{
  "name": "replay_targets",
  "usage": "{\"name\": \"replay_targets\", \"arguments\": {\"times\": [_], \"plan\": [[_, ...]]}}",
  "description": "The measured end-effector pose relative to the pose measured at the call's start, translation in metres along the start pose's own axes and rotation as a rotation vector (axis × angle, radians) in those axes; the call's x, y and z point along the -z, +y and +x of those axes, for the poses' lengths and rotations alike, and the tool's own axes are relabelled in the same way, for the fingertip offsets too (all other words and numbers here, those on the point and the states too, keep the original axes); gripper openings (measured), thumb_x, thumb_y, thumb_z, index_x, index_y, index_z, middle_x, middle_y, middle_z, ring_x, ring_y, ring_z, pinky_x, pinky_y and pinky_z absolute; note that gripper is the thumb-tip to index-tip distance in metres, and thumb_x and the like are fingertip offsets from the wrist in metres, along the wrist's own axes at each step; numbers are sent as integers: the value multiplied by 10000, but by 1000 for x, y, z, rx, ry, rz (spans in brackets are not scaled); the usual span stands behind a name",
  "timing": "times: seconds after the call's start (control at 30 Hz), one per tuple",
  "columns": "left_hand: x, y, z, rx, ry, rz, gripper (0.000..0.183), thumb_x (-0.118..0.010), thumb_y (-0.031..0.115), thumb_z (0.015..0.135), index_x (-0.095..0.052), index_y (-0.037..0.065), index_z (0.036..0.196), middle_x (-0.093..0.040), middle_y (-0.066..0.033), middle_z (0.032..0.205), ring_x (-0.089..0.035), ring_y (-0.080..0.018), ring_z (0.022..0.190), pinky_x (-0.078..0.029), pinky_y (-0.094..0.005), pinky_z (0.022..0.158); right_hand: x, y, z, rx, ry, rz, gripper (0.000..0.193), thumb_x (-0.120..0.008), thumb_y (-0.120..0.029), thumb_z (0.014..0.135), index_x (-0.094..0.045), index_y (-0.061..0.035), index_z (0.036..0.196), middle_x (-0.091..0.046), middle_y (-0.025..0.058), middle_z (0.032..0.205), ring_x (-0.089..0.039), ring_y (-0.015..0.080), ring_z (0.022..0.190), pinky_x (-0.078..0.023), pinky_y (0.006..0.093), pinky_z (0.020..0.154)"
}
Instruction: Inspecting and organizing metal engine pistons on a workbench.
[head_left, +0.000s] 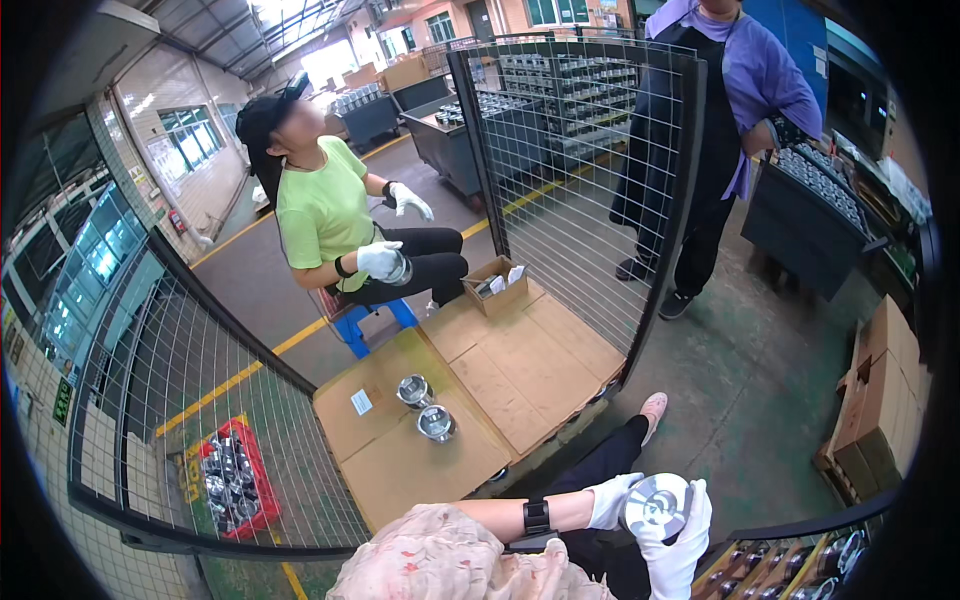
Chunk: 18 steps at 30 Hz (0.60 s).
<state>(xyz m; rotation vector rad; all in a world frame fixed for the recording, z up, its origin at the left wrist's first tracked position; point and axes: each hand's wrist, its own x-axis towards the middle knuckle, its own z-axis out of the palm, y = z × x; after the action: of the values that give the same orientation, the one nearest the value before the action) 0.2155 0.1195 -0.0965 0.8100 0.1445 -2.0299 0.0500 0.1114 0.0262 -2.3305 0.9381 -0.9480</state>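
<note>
A round silvery metal part, which looks like an engine piston, is held up between my two white-gloved hands at the lower right. My left hand grips it from the left side, below a black wristband. Around its right edge and front curl the fingers of my right hand. Two similar pistons stand close together on the cardboard-covered table, to the left of my hands. Across the table a seated co-worker in a green shirt holds another piston in a gloved hand.
Wire mesh panels flank the table. A small open carton sits at its far edge. A red crate of metal parts is at left, a rack of pistons at lower right. Another person stands beyond the mesh.
</note>
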Motion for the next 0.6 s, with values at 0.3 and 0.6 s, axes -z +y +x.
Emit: {"name": "replay_targets", "arguments": {"times": [0.3, 0.6], "plan": [[-5, 3, -10, -118, -85, -43, 196, -482, 228, 991, -601, 76, 960, -652, -39, 915, -639, -152, 792, -546, -306, 725, -9, 31, -22, -328, 55, 372, 634, -574, -406, 935, -404, -36, 1421, -521, 136, 1293, -563, 203, 1061, -469, 341, 910], [17, 2, 2, -203, -170, -16, 183, -483, 215, 976, -604, 80, 947, -667, -32, 902, -656, -159, 778, -555, -310, 706, -24, 38, -26, -332, -4, 451, 701, -570, -497, 928, -412, -8, 1405, -536, 116, 1250, -562, 185, 1053, -460, 330, 900]]}}
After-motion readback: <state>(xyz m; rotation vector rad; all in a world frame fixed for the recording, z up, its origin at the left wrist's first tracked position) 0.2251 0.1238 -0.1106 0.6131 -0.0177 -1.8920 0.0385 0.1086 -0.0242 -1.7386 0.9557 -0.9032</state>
